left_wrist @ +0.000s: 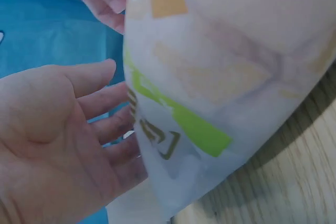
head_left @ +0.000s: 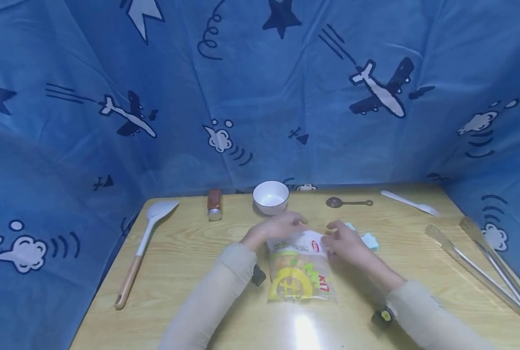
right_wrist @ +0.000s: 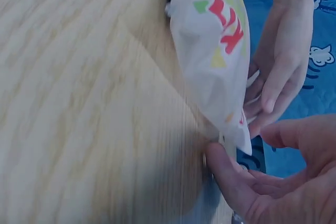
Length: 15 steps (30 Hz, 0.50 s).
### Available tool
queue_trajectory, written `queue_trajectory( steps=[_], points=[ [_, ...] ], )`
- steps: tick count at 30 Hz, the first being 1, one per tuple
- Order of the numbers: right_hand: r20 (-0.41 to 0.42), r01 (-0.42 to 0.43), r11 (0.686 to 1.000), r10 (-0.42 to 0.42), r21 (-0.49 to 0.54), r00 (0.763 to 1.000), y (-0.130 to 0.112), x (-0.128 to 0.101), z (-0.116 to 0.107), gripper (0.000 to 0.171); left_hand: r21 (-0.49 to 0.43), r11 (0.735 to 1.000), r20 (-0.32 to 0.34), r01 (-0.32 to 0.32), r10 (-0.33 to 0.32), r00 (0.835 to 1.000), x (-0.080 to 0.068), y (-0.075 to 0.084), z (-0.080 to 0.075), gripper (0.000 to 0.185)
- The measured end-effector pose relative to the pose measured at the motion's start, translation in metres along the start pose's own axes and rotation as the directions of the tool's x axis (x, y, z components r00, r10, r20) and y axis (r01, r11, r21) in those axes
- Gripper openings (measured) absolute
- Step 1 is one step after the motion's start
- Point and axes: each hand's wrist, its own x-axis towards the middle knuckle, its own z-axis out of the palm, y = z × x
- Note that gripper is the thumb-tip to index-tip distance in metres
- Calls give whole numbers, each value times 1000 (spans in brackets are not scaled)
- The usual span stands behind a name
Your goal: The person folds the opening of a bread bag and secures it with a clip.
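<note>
A plastic food bag (head_left: pixel 296 274) with a white top band and yellow, green and red print lies flat in the middle of the table. Pale, bulky contents show through the film. At the bag's top left edge is my left hand (head_left: pixel 281 226), its fingers relaxed; in the left wrist view the palm faces the bag and the fingertips pass behind its edge. My right hand (head_left: pixel 349 243) is by the top right corner. The right wrist view has its thumb and fingers (right_wrist: pixel 228 177) apart, one fingertip right at the bag's corner.
Behind the bag stand a white bowl (head_left: pixel 271 195) and a spice jar (head_left: pixel 214 204). A white spatula (head_left: pixel 141 248) with a wooden handle lies left. To the right are a brown spoon (head_left: pixel 335 202), a white fork (head_left: pixel 408 202), metal tongs (head_left: pixel 483 279) and a light-blue crumpled piece (head_left: pixel 370 241).
</note>
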Motion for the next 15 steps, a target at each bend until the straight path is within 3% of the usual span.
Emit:
queue_trajectory(
  steps=[6, 15],
  points=[
    [-8, -50, 999, 50, 10, 999, -2, 6, 9, 38, -5, 1000, 48, -26, 26, 999, 5, 0, 3, 39],
    [-24, -60, 998, 61, 36, 998, -2, 10, 14, 26, -78, 997, 2, -23, 23, 1000, 6, -3, 6, 28]
  ],
)
